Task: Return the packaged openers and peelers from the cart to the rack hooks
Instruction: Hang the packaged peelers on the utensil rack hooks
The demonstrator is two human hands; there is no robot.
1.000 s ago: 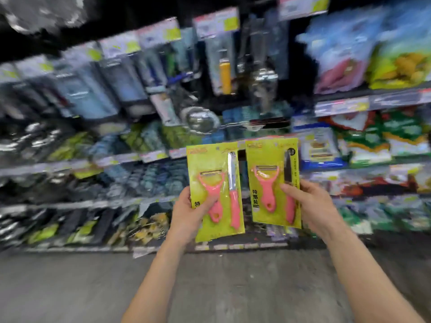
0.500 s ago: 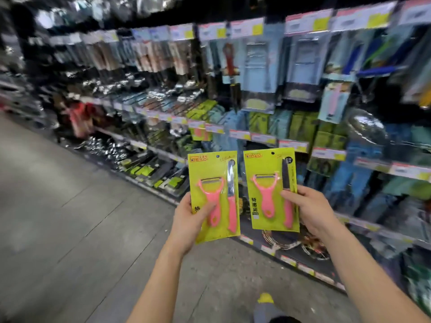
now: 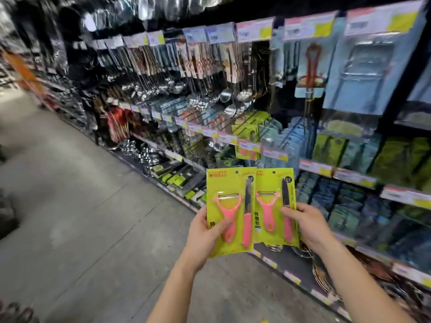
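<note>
A shop aisle: a grey floor (image 3: 81,206) runs away to the left of the fingers, and a long rack (image 3: 314,167) of hanging kitchen tools fills everything above and beyond them, with blurred price tags (image 3: 254,29) along its rails.

The left hand (image 3: 205,231) grips the left pack (image 3: 233,190) by its lower corner, thumb across the front, the other fingers behind. The right hand (image 3: 310,226) pinches the right pack (image 3: 272,183) at its outer edge, thumb over the pink knife handle. The cards stand upright side by side, edges overlapping, and clear of the rack.

These are probably light, thin cards with a clear blister, likely to bend if gripped far from the blister. Holding low, as here, leaves the top free; a small dark hole near each top edge looks like the hanging point. A similar green pack (image 3: 247,151) hangs just above the fingertips.

The right card appears to read 特惠装; on the left only 特 shows beside the thumb. The red corner logos are too blurred to read.
</note>
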